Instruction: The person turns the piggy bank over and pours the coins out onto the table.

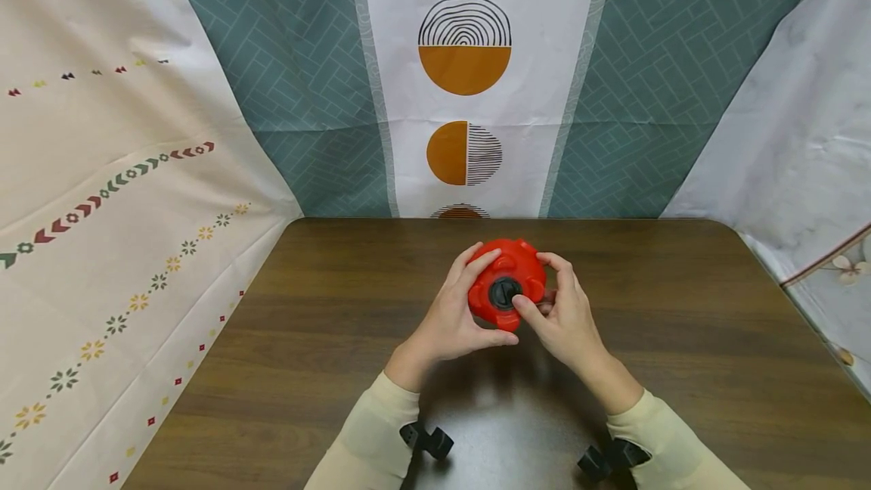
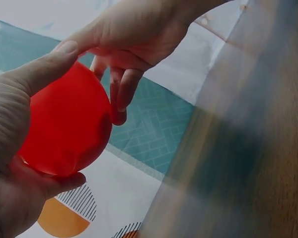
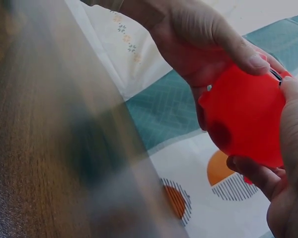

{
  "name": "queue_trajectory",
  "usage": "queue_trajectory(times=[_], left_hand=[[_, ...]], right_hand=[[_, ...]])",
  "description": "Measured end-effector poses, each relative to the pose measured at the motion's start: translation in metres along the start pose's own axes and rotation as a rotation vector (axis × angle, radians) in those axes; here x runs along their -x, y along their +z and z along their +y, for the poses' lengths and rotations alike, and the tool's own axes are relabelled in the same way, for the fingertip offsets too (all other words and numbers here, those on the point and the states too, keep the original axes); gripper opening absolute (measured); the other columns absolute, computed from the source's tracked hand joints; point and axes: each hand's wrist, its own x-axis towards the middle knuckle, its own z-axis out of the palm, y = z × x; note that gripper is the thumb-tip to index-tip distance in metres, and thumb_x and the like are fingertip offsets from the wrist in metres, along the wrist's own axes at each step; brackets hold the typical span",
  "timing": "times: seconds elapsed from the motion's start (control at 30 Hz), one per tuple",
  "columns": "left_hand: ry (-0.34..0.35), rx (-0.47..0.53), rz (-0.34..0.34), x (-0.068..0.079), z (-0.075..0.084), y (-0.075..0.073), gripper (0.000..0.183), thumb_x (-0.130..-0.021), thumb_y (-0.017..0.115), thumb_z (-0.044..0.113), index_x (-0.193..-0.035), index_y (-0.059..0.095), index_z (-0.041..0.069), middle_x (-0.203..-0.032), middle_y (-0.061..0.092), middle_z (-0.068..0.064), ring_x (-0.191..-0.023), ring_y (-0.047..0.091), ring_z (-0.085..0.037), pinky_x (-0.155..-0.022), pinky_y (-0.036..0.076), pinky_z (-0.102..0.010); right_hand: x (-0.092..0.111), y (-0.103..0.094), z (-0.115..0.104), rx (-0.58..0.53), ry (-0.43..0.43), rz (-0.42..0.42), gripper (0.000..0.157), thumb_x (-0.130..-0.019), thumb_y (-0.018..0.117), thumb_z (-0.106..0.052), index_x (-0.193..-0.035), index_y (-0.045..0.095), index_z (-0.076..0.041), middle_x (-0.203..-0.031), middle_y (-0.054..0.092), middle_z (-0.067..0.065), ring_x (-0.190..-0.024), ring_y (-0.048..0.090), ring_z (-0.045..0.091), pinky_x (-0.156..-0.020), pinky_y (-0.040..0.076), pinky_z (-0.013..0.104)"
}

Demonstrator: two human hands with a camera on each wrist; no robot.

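Observation:
A red rounded plastic object (image 1: 525, 266) with stubby bumps is held up over the table, its side with a black round plug (image 1: 502, 293) facing the head camera. My left hand (image 1: 452, 321) grips it from the left, fingers over its top and thumb along its lower edge. From the right, my right hand (image 1: 570, 324) holds it too, the thumb tip at the plug's edge and the fingers at its right side and behind. Both wrist views show the smooth bulging body (image 2: 69, 131) between the hands.
The brown wooden table (image 1: 306, 369) lies below the hands. Behind it hangs a green and white patterned cloth (image 1: 306, 66), with a cream cloth (image 1: 136, 195) at the left and a pale one (image 1: 789, 134) at the right. Black camera mounts (image 1: 427, 441) sit on both wrists.

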Motion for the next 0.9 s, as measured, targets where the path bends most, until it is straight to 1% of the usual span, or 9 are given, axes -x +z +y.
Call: queue_trajectory(times=[0.1, 0.23, 0.33, 0.43, 0.5, 0.63, 0.73, 0.8, 0.9], left_hand=[[0.01, 0.018, 0.008, 0.0, 0.0, -0.001, 0.099, -0.065, 0.088, 0.022, -0.146, 0.032, 0.026, -0.153, 0.023, -0.003, -0.133, 0.034, -0.019, -0.095, 0.048, -0.037], [0.015, 0.042, 0.017, -0.001, 0.004, -0.003, 0.095, -0.066, 0.086, 0.021, -0.145, 0.033, 0.022, -0.151, 0.026, -0.005, -0.132, 0.036, -0.019, -0.094, 0.049, -0.037], [0.014, 0.062, 0.016, -0.002, 0.015, -0.008, 0.093, -0.066, 0.085, 0.016, -0.143, 0.034, 0.016, -0.149, 0.029, -0.011, -0.13, 0.038, -0.023, -0.092, 0.05, -0.038], [0.005, 0.076, 0.003, -0.002, 0.03, -0.013, 0.089, -0.066, 0.083, 0.013, -0.142, 0.035, 0.01, -0.147, 0.032, -0.016, -0.129, 0.039, -0.028, -0.092, 0.051, -0.037], [-0.008, 0.077, -0.009, -0.003, 0.038, -0.015, 0.087, -0.067, 0.081, 0.012, -0.141, 0.036, 0.008, -0.146, 0.032, -0.017, -0.128, 0.039, -0.028, -0.092, 0.051, -0.036], [-0.026, 0.08, -0.018, -0.003, 0.043, -0.017, 0.085, -0.068, 0.081, 0.012, -0.14, 0.037, 0.007, -0.145, 0.033, -0.018, -0.128, 0.039, -0.028, -0.092, 0.051, -0.034], [-0.026, 0.08, -0.017, -0.002, 0.042, -0.017, 0.085, -0.068, 0.081, 0.012, -0.141, 0.037, 0.008, -0.145, 0.033, -0.017, -0.129, 0.039, -0.028, -0.092, 0.05, -0.035], [-0.024, 0.073, -0.018, -0.002, 0.03, -0.012, 0.088, -0.068, 0.083, 0.017, -0.143, 0.036, 0.012, -0.148, 0.031, -0.013, -0.13, 0.038, -0.026, -0.092, 0.05, -0.035], [-0.031, 0.045, -0.022, 0.0, 0.013, -0.006, 0.092, -0.069, 0.084, 0.025, -0.145, 0.034, 0.022, -0.151, 0.029, -0.005, -0.132, 0.036, -0.021, -0.093, 0.05, -0.034]], right_hand=[[0.0, -0.001, -0.001, 0.018, -0.017, -0.002, 0.07, -0.083, 0.075, -0.02, -0.139, 0.034, -0.015, -0.118, 0.051, 0.009, -0.071, 0.063, 0.014, -0.064, 0.057, 0.027], [-0.003, -0.003, -0.003, 0.093, -0.099, 0.034, 0.068, -0.082, 0.076, -0.024, -0.138, 0.04, -0.013, -0.123, 0.052, 0.006, -0.093, 0.06, 0.015, -0.076, 0.055, 0.03], [-0.005, -0.005, -0.005, 0.115, -0.167, 0.064, 0.065, -0.08, 0.076, -0.024, -0.136, 0.046, -0.012, -0.131, 0.05, 0.005, -0.109, 0.052, 0.019, -0.087, 0.049, 0.032], [-0.006, -0.006, -0.008, 0.095, -0.219, 0.069, 0.063, -0.077, 0.077, -0.019, -0.134, 0.05, -0.014, -0.138, 0.047, 0.005, -0.12, 0.047, 0.02, -0.094, 0.046, 0.027], [-0.006, -0.007, -0.009, 0.076, -0.256, 0.066, 0.061, -0.076, 0.078, -0.016, -0.132, 0.052, -0.013, -0.141, 0.045, 0.006, -0.122, 0.047, 0.02, -0.096, 0.045, 0.024], [-0.007, -0.006, -0.011, 0.057, -0.345, 0.069, 0.051, -0.076, 0.079, -0.016, -0.123, 0.06, -0.012, -0.141, 0.046, 0.01, -0.122, 0.049, 0.024, -0.094, 0.044, 0.019], [-0.007, -0.004, -0.012, 0.042, -0.39, 0.078, 0.041, -0.074, 0.081, -0.013, -0.113, 0.066, -0.013, -0.14, 0.047, 0.012, -0.122, 0.049, 0.027, -0.094, 0.044, 0.017], [-0.008, -0.004, -0.018, 0.031, -0.408, 0.087, 0.037, -0.071, 0.081, -0.007, -0.106, 0.069, -0.011, -0.138, 0.048, 0.017, -0.121, 0.049, 0.031, -0.095, 0.042, 0.016], [-0.008, -0.003, -0.02, 0.023, -0.423, 0.097, 0.036, -0.066, 0.082, 0.0, -0.099, 0.072, -0.011, -0.137, 0.048, 0.019, -0.121, 0.048, 0.033, -0.097, 0.042, 0.017]])
